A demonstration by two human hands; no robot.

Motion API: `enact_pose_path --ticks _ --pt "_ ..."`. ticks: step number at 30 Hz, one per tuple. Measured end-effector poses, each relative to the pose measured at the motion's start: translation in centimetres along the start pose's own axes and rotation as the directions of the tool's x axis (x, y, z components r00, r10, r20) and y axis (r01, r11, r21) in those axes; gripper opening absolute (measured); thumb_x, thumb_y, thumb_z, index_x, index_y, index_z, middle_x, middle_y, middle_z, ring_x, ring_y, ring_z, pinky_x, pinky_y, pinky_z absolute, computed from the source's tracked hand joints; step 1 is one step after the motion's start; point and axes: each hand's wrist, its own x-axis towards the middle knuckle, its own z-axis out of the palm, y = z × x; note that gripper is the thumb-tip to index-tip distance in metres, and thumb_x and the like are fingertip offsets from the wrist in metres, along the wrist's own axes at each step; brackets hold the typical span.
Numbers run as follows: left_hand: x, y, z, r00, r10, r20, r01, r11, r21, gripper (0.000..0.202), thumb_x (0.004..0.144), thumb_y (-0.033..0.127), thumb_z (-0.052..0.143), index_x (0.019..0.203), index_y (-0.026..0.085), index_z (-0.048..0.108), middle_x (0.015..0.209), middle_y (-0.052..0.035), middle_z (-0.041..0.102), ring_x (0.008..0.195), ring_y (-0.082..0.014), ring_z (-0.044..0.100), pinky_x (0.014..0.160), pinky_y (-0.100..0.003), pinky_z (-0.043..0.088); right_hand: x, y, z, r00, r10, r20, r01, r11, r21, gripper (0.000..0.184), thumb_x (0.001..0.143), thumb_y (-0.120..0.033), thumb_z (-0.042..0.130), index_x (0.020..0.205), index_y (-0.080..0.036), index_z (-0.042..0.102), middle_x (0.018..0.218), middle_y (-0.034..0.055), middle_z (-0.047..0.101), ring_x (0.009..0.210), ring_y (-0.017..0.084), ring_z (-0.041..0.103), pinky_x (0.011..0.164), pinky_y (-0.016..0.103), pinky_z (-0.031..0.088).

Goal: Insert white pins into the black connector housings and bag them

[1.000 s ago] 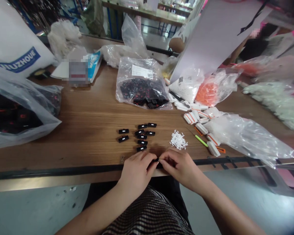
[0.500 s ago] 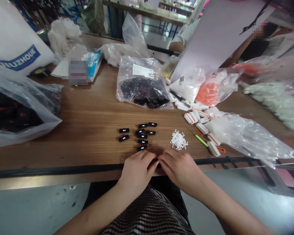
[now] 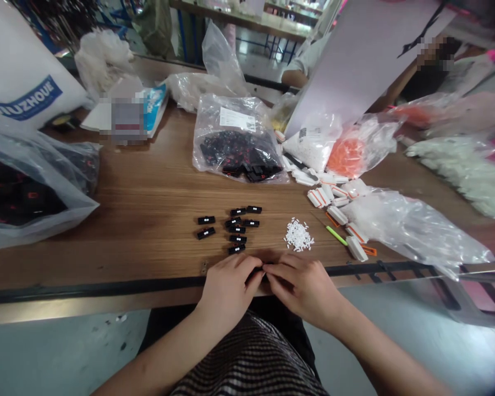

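Observation:
At the table's front edge, my left hand [image 3: 231, 286] is closed in a pinch, its fingertips meeting those of my right hand [image 3: 303, 283]. My right hand is also closed, thumb and forefinger together. A dark bit shows between the fingertips, but the fingers hide what it is. Just beyond my left hand lie several small black plastic blocks [image 3: 237, 229], each with two white dots on its face. A heap of tiny white plastic pieces [image 3: 298, 235] rests beyond my right hand. To the right is a thin tool with a green handle [image 3: 336, 236].
White plastic cases with orange edging [image 3: 357, 249] lie at the right beside a clear bag [image 3: 416, 225]. A bag of black parts [image 3: 239, 143] sits at mid-table, with bags of white [image 3: 311, 146] and orange pieces [image 3: 346, 157] nearby. Another bag of black parts [image 3: 28, 187] stands left.
The fingers of my right hand have shifted slightly at the pinch, its thumb now further from the forefinger knuckle. The view has moved a little; the blocks and white heap lie as before.

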Motion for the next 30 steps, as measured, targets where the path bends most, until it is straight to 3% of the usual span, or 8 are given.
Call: enact_pose_path --ticks 2,4,6,9,14,19,24,30 --pt "0.0 0.0 0.0 1.000 0.017 -0.012 -0.017 1.000 0.000 0.009 0.086 0.017 0.072 0.092 0.021 0.066 0.086 0.0004 0.072 0.075 -0.0202 0.069 0.068 -0.034 0.055 -0.4 1.3 -0.8 0.998 0.030 -0.050 -0.025 0.994 0.109 0.025 0.096 -0.026 0.052 0.107 -0.022 0.075 0.087 0.0047 0.071 0.076 0.015 0.065 0.068 0.028 0.052" --pt "-0.1 0.0 0.0 0.999 0.028 -0.029 -0.028 1.000 -0.007 0.007 0.088 0.019 0.071 0.093 0.021 0.066 0.085 0.0004 0.072 0.075 -0.0201 0.069 0.067 -0.034 0.055 -1.0 3.5 -1.9 0.971 0.167 -0.170 -0.148 0.982 0.118 0.026 0.095 -0.029 0.054 0.108 -0.021 0.075 0.090 0.0052 0.072 0.072 0.014 0.065 0.065 0.027 0.051" --pt "-0.1 -0.2 0.1 0.998 0.035 -0.042 -0.036 0.999 -0.018 0.005 0.090 0.020 0.069 0.094 0.021 0.066 0.087 0.0004 0.072 0.078 -0.0201 0.069 0.068 -0.034 0.055 -1.7 6.3 -3.1 0.868 0.356 -0.346 -0.382 0.924 -0.008 0.026 0.092 -0.032 0.056 0.104 -0.021 0.076 0.096 0.0063 0.073 0.066 0.014 0.063 0.060 0.028 0.049" --pt "-0.1 -0.3 0.1 0.999 0.036 -0.033 -0.037 0.999 -0.023 0.001 0.092 0.021 0.066 0.093 0.021 0.066 0.088 -0.0003 0.072 0.078 -0.0193 0.069 0.070 -0.033 0.055 -2.5 10.0 -4.3 0.791 0.497 -0.356 -0.596 0.759 -0.264 0.031 0.087 -0.031 0.059 0.111 -0.023 0.075 0.106 0.0073 0.074 0.074 0.020 0.068 0.064 0.032 0.048" --pt "-0.1 -0.3 0.2 0.999 0.031 -0.032 -0.032 0.999 -0.026 0.003 0.093 0.023 0.065 0.095 0.021 0.066 0.088 -0.0007 0.073 0.077 -0.0192 0.069 0.069 -0.033 0.055 -2.6 12.2 -4.4 0.781 0.561 -0.275 -0.620 0.647 -0.443 0.035 0.087 -0.027 0.052 0.114 -0.025 0.074 0.104 0.0088 0.074 0.083 0.025 0.069 0.064 0.033 0.046" --pt "-0.1 -0.2 0.1 0.999 0.036 -0.038 -0.037 0.999 -0.014 0.004 0.094 0.024 0.063 0.094 0.021 0.066 0.087 -0.0010 0.072 0.078 -0.0189 0.069 0.069 -0.032 0.055 -2.9 12.0 -4.4 0.809 0.474 -0.349 -0.584 0.719 -0.377 0.033 0.087 -0.027 0.051 0.108 -0.019 0.075 0.102 0.0119 0.071 0.099 0.029 0.065 0.070 0.036 0.050" --pt "0.0 -0.2 0.0 0.999 0.030 -0.033 -0.031 0.999 -0.017 0.002 0.093 0.022 0.065 0.094 0.021 0.065 0.088 -0.0004 0.072 0.078 -0.0195 0.069 0.069 -0.033 0.055 -4.3 11.2 -5.0 0.811 0.479 -0.336 -0.528 0.846 -0.068 0.039 0.093 -0.039 0.048 0.119 -0.019 0.070 0.103 0.0090 0.071 0.075 0.020 0.066 0.071 0.033 0.051" --pt "0.0 -0.1 0.0 0.999 0.031 -0.024 -0.031 0.999 -0.006 0.003 0.094 0.023 0.063 0.094 0.022 0.066 0.089 -0.0009 0.072 0.080 -0.0192 0.069 0.070 -0.033 0.056 -5.3 11.1 -4.7 0.729 0.599 -0.332 -0.651 0.756 -0.067 0.041 0.091 -0.049 0.049 0.103 -0.020 0.075 0.064 0.0053 0.068 0.060 0.022 0.063 0.061 0.032 0.045"
